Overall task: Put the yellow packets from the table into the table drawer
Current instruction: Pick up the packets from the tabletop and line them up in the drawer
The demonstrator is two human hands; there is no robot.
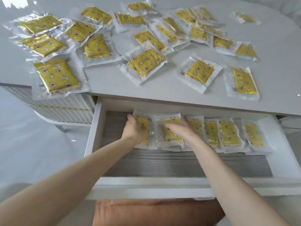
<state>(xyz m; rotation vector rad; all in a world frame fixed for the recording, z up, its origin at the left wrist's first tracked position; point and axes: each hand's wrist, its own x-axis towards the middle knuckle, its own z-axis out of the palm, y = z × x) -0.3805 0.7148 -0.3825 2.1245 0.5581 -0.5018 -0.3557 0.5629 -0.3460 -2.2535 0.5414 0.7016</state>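
I see both hands inside the open drawer (96, 128): my left hand (136, 128) grips the end packet (147, 126) of a row, and my right hand (180, 128) lies flat on its neighbour (172, 136). Many yellow packets (145, 63) are scattered on the table (154, 85).

Yellow packets (145, 62) sealed in clear, glossy plastic lie on a smooth, glossy pale counter (110, 82); the drawer (96, 128) shows matt white walls and a grey wood-grain floor.
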